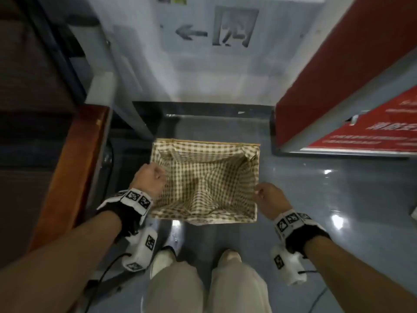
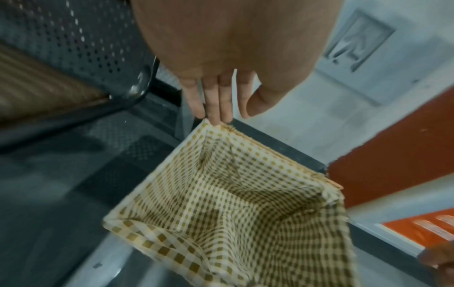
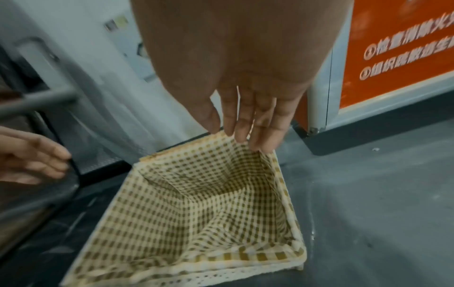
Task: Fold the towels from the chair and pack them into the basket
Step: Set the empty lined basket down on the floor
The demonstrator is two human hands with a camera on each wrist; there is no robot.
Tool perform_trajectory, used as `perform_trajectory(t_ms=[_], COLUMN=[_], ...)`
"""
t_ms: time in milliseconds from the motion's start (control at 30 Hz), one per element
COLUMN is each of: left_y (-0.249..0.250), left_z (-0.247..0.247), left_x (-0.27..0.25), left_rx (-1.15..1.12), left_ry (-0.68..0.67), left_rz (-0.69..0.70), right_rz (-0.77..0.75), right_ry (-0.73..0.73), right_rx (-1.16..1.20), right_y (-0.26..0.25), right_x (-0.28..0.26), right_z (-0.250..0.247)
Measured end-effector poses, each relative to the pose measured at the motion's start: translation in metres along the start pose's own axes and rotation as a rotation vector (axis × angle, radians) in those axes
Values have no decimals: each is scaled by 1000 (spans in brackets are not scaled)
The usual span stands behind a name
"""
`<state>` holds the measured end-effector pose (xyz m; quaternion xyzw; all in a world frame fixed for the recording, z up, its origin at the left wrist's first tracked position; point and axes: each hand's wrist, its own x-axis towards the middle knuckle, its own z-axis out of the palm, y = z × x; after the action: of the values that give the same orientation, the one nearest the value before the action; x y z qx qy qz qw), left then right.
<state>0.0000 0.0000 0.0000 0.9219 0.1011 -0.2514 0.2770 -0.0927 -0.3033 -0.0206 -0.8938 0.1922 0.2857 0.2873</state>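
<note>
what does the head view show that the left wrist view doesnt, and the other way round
Only the head view shows the person's trousers and shoes, the wrist-worn cameras, the arrow sign on the wall, and all of the right hand at the basket's right rim.

Only the left wrist view shows the perforated metal chair beside the basket and the left hand's straight fingers reaching down to a rim corner.

Both show the left hand, the basket with its checked liner, holding no towels, and the red board.
</note>
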Motion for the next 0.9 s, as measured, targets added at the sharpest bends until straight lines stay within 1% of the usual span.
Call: perform_trajectory(t_ms=[100, 200, 233, 300, 333, 367, 433, 467, 567, 633, 700, 800, 900], left_y=[-27, -57, -68, -81, -87, -92, -99, -100, -92, -80, -67, -41, -18], left_z=[39, 70, 78, 91, 97, 102, 106, 106, 103, 100, 95, 82, 64], left_x=[37, 62, 70, 83, 88, 93, 99, 100, 94, 80, 59, 19, -25], left_rx=[-68, -82, -115, -185, -186, -173, -168, -173, -185, -186, -176, -226, -194], left_ry=[78, 202, 202, 140, 127, 150, 206, 202, 178, 160, 125, 43, -71], left_rz=[-112, -219, -277, -361, -372, -361, -344, -360, -405, -400, -380, -342, -283], right_rz=[110, 161, 182, 248, 277, 291, 278, 264, 284, 342, 406, 510, 675], right_ry=[122, 153, 160, 187, 212, 241, 310, 349, 461, 475, 487, 524, 548], right_rx=[74, 122, 139, 154, 160, 179, 230, 245, 250, 262, 306, 374, 435], right_y=[24, 37, 42, 49, 53, 56, 61, 64, 72, 79, 88, 95, 93], right_x=[45, 84, 95, 109, 114, 117, 118, 115, 90, 58, 18, -50, -119], right_z=[31, 60, 70, 84, 91, 95, 100, 101, 97, 94, 94, 93, 90])
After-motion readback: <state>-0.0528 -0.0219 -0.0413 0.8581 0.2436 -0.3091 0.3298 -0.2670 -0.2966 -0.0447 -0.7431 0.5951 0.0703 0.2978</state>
